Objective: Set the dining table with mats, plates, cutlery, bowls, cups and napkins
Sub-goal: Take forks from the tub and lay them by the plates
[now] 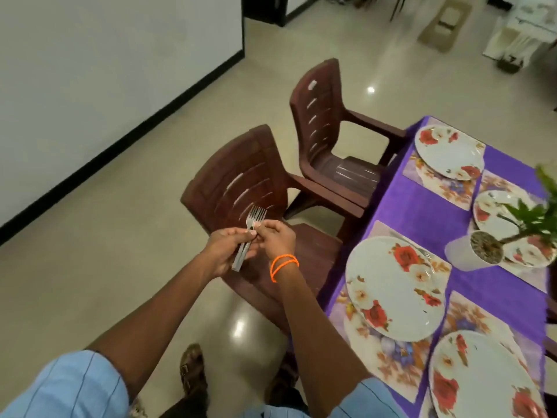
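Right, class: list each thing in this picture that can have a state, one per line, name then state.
forks: bunched, held off the table over a chair
left hand: grips the fork handles
right hand: pinches the forks near the necks
nearest left plate: laid on its mat, a fork lies beside it
far plate: laid on its mat, no cutlery seen
potted plant: upright on the tablecloth
near chair: unoccupied, beside the table

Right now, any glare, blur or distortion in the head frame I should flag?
Head view: ceiling-light glare spots on the floor; wide-angle bending at the edges; potted plant leaves smeared; far room soft; forks in both hands fairly sharp, tines readable.
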